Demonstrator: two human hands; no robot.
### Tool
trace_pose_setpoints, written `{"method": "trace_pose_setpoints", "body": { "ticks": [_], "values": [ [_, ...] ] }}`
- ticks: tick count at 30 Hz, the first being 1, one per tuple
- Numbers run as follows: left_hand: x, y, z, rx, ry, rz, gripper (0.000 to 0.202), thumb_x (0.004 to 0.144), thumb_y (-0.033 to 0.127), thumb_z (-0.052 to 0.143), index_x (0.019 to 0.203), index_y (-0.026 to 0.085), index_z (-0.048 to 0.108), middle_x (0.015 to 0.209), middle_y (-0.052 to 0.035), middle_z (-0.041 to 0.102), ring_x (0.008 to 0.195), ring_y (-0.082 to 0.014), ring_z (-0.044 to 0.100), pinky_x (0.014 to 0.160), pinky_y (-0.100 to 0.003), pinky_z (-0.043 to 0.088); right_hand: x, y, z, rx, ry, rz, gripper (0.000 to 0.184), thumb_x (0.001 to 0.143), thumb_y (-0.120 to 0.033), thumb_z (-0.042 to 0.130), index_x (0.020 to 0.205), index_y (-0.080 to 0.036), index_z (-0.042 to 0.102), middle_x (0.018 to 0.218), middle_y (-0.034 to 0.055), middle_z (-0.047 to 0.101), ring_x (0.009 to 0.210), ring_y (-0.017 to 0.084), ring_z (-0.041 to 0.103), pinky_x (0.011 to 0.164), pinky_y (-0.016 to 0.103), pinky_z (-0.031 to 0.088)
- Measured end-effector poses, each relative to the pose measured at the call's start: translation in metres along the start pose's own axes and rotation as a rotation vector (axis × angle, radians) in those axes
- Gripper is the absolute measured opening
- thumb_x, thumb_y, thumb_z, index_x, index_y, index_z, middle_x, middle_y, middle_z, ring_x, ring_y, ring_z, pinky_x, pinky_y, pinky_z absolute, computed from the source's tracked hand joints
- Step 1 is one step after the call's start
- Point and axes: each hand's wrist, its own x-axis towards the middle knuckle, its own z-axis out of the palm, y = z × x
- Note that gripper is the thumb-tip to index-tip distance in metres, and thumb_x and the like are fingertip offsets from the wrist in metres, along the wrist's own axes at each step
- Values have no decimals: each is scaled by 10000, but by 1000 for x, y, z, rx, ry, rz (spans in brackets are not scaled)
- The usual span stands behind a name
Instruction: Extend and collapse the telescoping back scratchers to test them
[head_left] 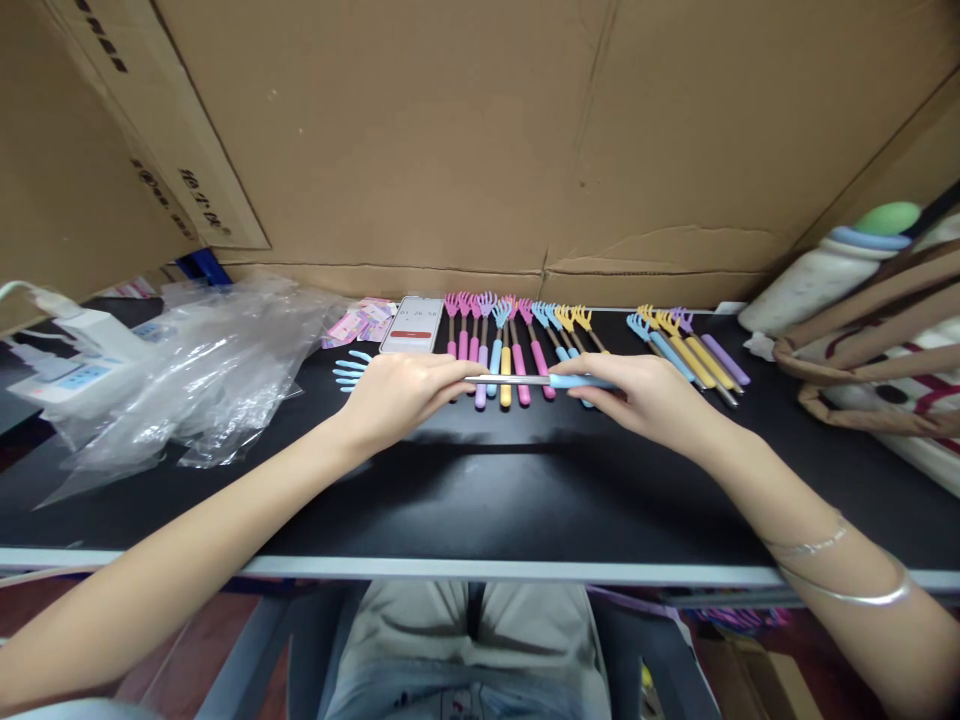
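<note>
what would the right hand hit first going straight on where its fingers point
Most likely the left hand, which faces the right hand along the metal rod; depth is hard to judge, but the laid-out scratchers seem to lie below that line.

Moderately bright, apparently lit from above; casts soft shadows on the table (480, 525), glints off plastic bags (202, 370) and the back scratcher (517, 380), stretches toward the edges.

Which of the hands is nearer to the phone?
Left. The left hand is just on the near side of the phone; the right hand is well off to the phone's right.
</note>
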Motion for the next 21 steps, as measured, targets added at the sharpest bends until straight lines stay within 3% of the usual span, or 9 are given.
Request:
{"method": "trace_pose_setpoints", "body": {
  "ticks": [8,14,21],
  "values": [
    [4,-5,0,-328,-308,-166,286,939,390,405,1057,271,637,751,44,686,686,-118,617,580,-184,368,0,-1,5,-73,30,-24,259,917,-368,459,1071,-236,620,966,19,716,803,155,665,665,248,461],
    [4,-3,0,-280,-294,-161,283,941,387,406,1098,282,617,740,50,684,663,-114,614,568,-184,356,0,-2,6,-121,35,-11,252,916,-361,465,1067,-226,615,932,6,717,731,131,651,615,237,433],
    [4,0,-10,-47,-154,-64,323,952,389,369,1085,259,634,925,10,723,786,-141,663,589,-200,382,0,-5,-4,-50,13,18,260,906,-380,474,1094,-255,604,974,-1,711,734,126,643,623,230,416]
  ]
}}
